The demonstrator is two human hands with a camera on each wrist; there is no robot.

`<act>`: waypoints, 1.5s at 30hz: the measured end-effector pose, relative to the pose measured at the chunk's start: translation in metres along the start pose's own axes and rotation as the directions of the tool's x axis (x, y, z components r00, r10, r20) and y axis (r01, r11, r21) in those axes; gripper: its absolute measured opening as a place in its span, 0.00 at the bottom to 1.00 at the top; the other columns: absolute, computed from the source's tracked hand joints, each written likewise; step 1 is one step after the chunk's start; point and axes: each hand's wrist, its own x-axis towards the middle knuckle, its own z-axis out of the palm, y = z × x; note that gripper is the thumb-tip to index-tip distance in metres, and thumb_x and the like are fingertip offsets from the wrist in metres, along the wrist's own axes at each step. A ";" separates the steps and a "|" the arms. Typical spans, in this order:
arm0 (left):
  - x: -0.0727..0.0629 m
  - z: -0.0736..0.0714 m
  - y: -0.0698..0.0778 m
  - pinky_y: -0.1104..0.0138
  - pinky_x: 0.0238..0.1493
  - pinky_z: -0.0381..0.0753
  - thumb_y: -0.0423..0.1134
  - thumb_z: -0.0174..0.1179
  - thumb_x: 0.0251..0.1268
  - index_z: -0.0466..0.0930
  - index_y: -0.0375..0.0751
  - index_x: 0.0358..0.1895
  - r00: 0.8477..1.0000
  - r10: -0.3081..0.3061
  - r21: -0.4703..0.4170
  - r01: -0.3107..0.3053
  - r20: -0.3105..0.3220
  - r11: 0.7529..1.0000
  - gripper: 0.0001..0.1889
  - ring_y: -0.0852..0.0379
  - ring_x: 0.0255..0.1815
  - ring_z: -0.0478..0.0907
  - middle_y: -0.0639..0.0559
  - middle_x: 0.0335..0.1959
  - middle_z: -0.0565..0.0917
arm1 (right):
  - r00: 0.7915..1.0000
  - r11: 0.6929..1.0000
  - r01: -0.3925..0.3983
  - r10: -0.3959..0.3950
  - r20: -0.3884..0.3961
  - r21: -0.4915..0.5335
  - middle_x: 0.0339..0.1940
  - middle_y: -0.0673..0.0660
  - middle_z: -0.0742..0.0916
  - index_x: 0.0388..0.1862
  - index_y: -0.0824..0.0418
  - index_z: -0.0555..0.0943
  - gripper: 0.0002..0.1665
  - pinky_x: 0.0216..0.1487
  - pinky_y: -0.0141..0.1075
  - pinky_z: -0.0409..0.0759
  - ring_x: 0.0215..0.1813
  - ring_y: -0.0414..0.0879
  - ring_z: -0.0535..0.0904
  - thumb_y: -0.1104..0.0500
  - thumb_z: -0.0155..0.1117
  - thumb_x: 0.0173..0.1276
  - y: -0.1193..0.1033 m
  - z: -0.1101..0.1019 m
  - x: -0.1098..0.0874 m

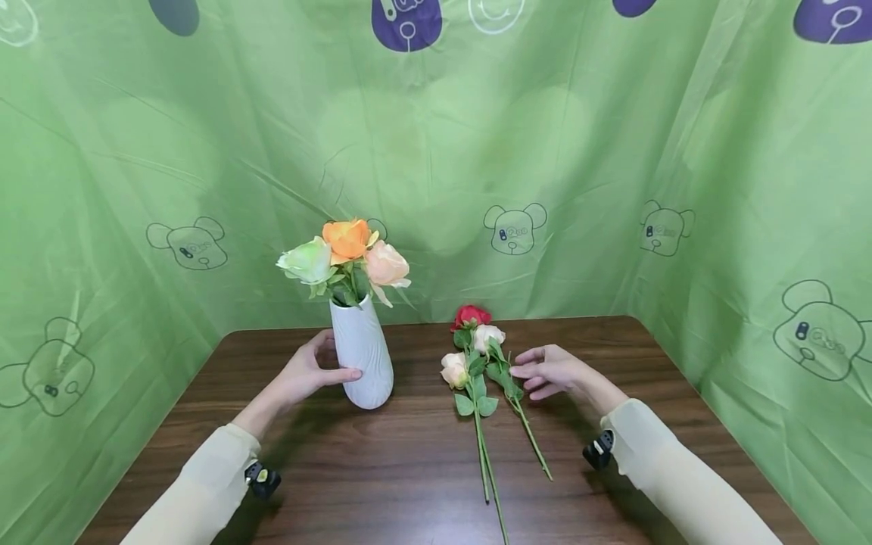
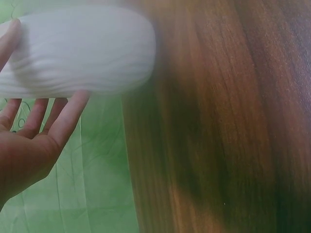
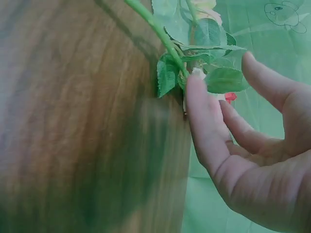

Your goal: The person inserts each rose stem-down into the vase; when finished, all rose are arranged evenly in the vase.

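Observation:
A white vase [image 1: 364, 356] with a wavy surface stands on the left half of the table, holding a green rose [image 1: 306, 261], an orange rose [image 1: 347, 240] and a peach rose [image 1: 386, 265]. My left hand [image 1: 315, 369] holds its side, thumb across the front and fingers round behind. Right of the vase lie a red rose [image 1: 470, 316], a cream rose [image 1: 454, 370] and a pale pink rose [image 1: 488, 337]. Beside the leaves [image 3: 224, 80] of the pink rose is my right hand [image 1: 553, 371], its fingers spread around nothing; whether a fingertip touches them I cannot tell.
The brown wooden table [image 1: 409, 469] is bordered at the back and sides by a green curtain [image 1: 436, 151] printed with bear faces. Long green stems [image 1: 485, 462] of the loose roses point toward the near edge. Each wrist wears a small black camera [image 1: 599, 450].

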 end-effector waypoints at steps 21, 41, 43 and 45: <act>0.002 -0.001 0.000 0.54 0.53 0.78 0.45 0.80 0.52 0.69 0.41 0.68 1.000 -0.014 -0.001 0.014 0.007 1.000 0.41 0.46 0.57 0.78 0.43 0.54 0.82 | 0.988 0.989 -0.105 0.092 -0.122 -0.108 0.35 0.59 0.80 0.59 0.70 0.74 0.32 0.34 0.42 0.86 0.34 0.49 0.79 0.56 0.76 0.63 0.009 0.040 0.035; 0.003 -0.002 0.000 0.54 0.52 0.78 0.44 0.80 0.52 0.69 0.41 0.69 1.000 -0.004 -0.004 0.004 0.003 1.000 0.42 0.46 0.56 0.78 0.42 0.54 0.82 | 0.998 0.997 -0.065 0.066 -0.019 0.045 0.20 0.50 0.70 0.64 0.74 0.69 0.35 0.34 0.40 0.86 0.24 0.39 0.70 0.63 0.74 0.65 -0.008 0.018 0.022; 0.003 -0.001 0.000 0.54 0.52 0.78 0.44 0.80 0.52 0.69 0.41 0.69 1.000 -0.004 -0.006 0.004 0.004 1.000 0.41 0.46 0.56 0.78 0.42 0.54 0.82 | 0.999 0.997 -0.045 0.044 0.006 0.064 0.21 0.50 0.75 0.60 0.73 0.72 0.28 0.36 0.42 0.87 0.25 0.39 0.74 0.64 0.72 0.66 -0.012 0.013 0.017; 0.003 -0.001 0.000 0.54 0.52 0.79 0.43 0.80 0.52 0.69 0.41 0.69 1.000 -0.005 -0.011 0.005 0.006 1.000 0.41 0.46 0.56 0.78 0.42 0.54 0.82 | 0.999 0.995 -0.028 0.026 0.025 0.097 0.26 0.52 0.81 0.55 0.71 0.75 0.20 0.39 0.44 0.86 0.29 0.41 0.81 0.66 0.70 0.67 -0.016 0.009 0.011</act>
